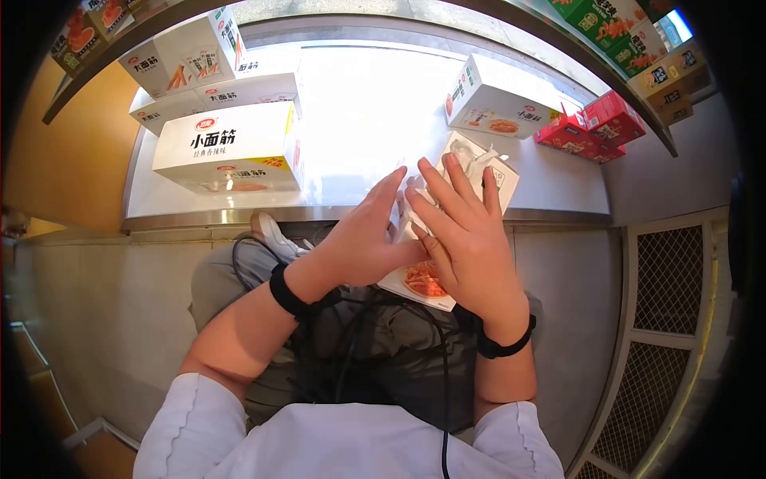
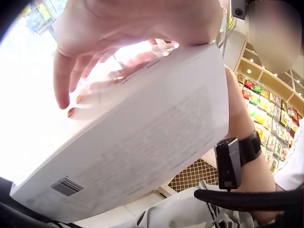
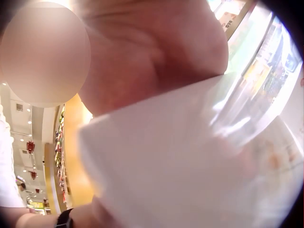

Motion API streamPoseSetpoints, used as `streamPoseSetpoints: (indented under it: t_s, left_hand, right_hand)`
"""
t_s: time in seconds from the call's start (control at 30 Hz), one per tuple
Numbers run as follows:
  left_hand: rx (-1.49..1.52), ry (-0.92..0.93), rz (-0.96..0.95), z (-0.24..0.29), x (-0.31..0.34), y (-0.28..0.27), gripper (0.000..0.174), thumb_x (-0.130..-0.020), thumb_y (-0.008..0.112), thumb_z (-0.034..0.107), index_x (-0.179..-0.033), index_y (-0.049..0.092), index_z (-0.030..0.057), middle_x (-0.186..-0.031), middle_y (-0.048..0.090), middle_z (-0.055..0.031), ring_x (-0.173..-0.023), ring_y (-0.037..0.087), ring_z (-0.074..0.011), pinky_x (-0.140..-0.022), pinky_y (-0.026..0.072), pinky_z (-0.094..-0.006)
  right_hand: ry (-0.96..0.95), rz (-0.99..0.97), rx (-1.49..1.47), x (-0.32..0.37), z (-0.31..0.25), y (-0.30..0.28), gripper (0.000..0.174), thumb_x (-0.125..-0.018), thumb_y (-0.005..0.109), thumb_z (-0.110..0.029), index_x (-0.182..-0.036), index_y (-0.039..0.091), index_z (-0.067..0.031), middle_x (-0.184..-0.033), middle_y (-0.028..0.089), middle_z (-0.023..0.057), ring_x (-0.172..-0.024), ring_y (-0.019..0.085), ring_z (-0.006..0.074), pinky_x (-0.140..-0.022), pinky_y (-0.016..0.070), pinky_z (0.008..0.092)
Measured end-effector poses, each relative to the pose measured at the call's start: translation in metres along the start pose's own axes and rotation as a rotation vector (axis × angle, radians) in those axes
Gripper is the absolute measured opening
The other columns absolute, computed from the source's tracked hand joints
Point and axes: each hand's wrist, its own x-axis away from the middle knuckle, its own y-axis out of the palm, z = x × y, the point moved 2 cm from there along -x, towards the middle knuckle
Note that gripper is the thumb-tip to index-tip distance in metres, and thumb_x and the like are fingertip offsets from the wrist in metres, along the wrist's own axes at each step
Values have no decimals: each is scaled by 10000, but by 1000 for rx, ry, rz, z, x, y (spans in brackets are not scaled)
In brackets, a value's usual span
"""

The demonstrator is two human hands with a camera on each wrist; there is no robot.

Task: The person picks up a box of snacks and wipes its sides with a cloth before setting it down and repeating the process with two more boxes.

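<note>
Around the hands we see a steel-edged counter (image 1: 558,188), brightly lit. On its left lies a large white carton (image 1: 227,148) with black lettering, and more white cartons (image 1: 199,64) are stacked behind it. Another white carton (image 1: 495,104) sits at the far right, with red boxes (image 1: 594,128) just beside it. A mesh panel (image 1: 670,279) stands below on the right, and a black cable (image 1: 443,383) runs down over the lap. Nothing lies between the hands and what they hold.

The white snack box (image 1: 423,281) is tilted, its far end over the counter's front edge and its near end above the lap. Crumpled clear wrap (image 1: 481,156) shows at the far end.

The left hand (image 1: 359,239) lies along the box's left side, its fingers (image 1: 391,188) straight and pressed together. The left wrist view shows the box's pale underside (image 2: 142,142) with a barcode (image 2: 66,186).

The right hand (image 1: 471,239) rests flat on top, its fingers (image 1: 459,188) spread. We cannot tell where either thumb sits.
</note>
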Motion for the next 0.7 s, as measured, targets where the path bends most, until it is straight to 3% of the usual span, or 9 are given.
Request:
streamPoseSetpoints:
  t_s: [0.1, 0.2, 0.23, 0.27, 0.33, 0.37, 0.5, 0.6, 0.7]
  left_hand:
    - [106, -88, 105, -8, -3, -5, 958, -834, 724, 341, -1510, 208, -99, -1492, 363, -323, -1363, 455, -390, -1077, 433, -429]
    - [262, -109, 204, -25, -8, -6, 945, -839, 711, 328, -1513, 203, -99, -1475, 386, -321, -1353, 461, -384, -1088, 420, -429]
    - [218, -37, 276, -27, -11, -8, 848, -876, 691, 283, -1489, 244, -95, -1413, 461, -284, -1261, 547, -333, -1039, 466, -409]
    - [218, -38, 277, -28, -10, -8, 848, -876, 691, 283, -1489, 244, -95, -1413, 461, -284, -1261, 547, -333, -1039, 466, -409]
    - [514, -93, 326, -8, -10, -17, 714, -914, 672, 235, -1439, 311, -87, -1325, 533, -227, -1155, 612, -254, -948, 523, -369]
    - [566, -25, 363, -9, -12, -18, 637, -942, 662, 207, -1408, 330, -74, -1256, 565, -184, -1075, 635, -195, -873, 550, -326]
    - [659, -41, 366, -7, -10, -20, 685, -948, 671, 233, -1429, 287, -68, -1250, 552, -195, -1091, 621, -215, -883, 549, -333]
    - [659, -44, 381, -9, -10, -18, 694, -948, 671, 226, -1439, 276, -66, -1266, 530, -196, -1100, 608, -208, -900, 542, -328]
    - [637, -55, 307, -19, -10, -20, 711, -976, 626, 294, -1469, 273, -76, -1343, 489, -192, -1210, 533, -221, -1020, 464, -355]
  right_hand:
    - [-28, -15, -98, 2, -6, 0, 469, -825, 666, -67, -1290, 607, -77, -1454, 526, 105, -1391, 445, 341, -1156, 252, 594]
    - [-26, -24, -132, 2, -15, 1, 513, -808, 674, -17, -1311, 584, -58, -1431, 547, 108, -1376, 467, 325, -1152, 272, 572]
    - [-9, -9, -116, 3, -16, 3, 531, -806, 673, -11, -1326, 574, -54, -1439, 538, 112, -1379, 462, 328, -1151, 275, 569]
    - [7, 6, -100, 3, -16, 5, 549, -805, 672, -4, -1341, 563, -49, -1447, 529, 117, -1382, 457, 332, -1149, 279, 567]
    - [22, 15, -123, 4, -13, 9, 563, -807, 676, -18, -1356, 555, -47, -1460, 516, 118, -1387, 450, 335, -1145, 285, 567]
    - [37, 25, -146, 4, -11, 11, 576, -809, 679, -31, -1370, 547, -46, -1473, 502, 119, -1391, 443, 339, -1140, 291, 567]
    - [11, 62, -100, 1, -7, 21, 585, -828, 698, -88, -1388, 535, -45, -1495, 470, 155, -1399, 416, 384, -1123, 317, 572]
    - [53, 179, -99, -2, -12, 24, 638, -813, 770, -217, -1382, 540, -40, -1489, 459, 207, -1399, 391, 438, -1097, 351, 571]
    - [60, 158, -64, -6, -8, 22, 735, -735, 850, -331, -1341, 564, -28, -1466, 464, 243, -1387, 386, 473, -1072, 389, 556]
